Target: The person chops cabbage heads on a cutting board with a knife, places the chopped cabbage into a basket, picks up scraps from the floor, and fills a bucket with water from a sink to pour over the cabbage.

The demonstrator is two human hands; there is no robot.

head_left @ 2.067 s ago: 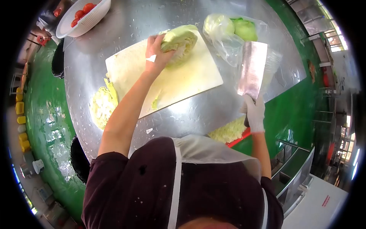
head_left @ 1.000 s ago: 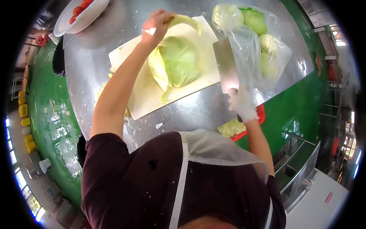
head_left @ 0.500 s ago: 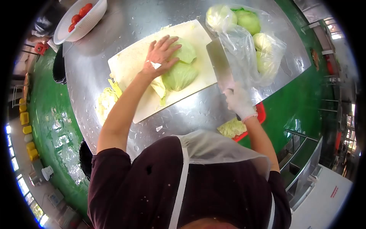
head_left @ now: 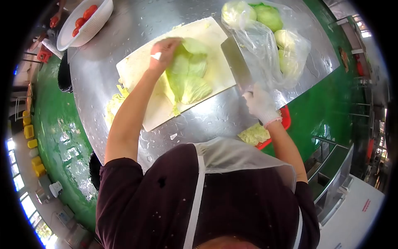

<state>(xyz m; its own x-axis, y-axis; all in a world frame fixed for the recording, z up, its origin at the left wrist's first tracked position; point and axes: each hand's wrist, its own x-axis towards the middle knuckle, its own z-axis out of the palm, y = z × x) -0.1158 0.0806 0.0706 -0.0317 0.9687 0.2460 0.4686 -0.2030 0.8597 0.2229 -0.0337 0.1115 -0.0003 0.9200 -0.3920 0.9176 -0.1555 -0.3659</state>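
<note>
Pale green cabbage leaves (head_left: 188,72) lie on a white cutting board (head_left: 137,70). My bare left hand (head_left: 165,52), with a white patch at the wrist, has its fingers closed on the upper left edge of a leaf, which is partly lifted. In a white glove, my right hand (head_left: 260,104) is wrapped round the handle of a cleaver (head_left: 237,62). Its broad blade lies along the board's right edge, pointing away from me. The glove hides most of the handle.
A clear plastic bag (head_left: 265,62) of whole cabbages lies right of the cleaver. Leaf scraps (head_left: 114,106) sit left of the board. A white basket (head_left: 85,31) holds tomatoes at the far left, near another person's hand (head_left: 60,14). Below the table's right edge is a red container (head_left: 286,118).
My left hand has gone from lying spread on the cabbage to gripping a leaf's edge and raising it. The cleaver stays in my right hand, nearly unmoved. Another person's hand has appeared at upper left.
</note>
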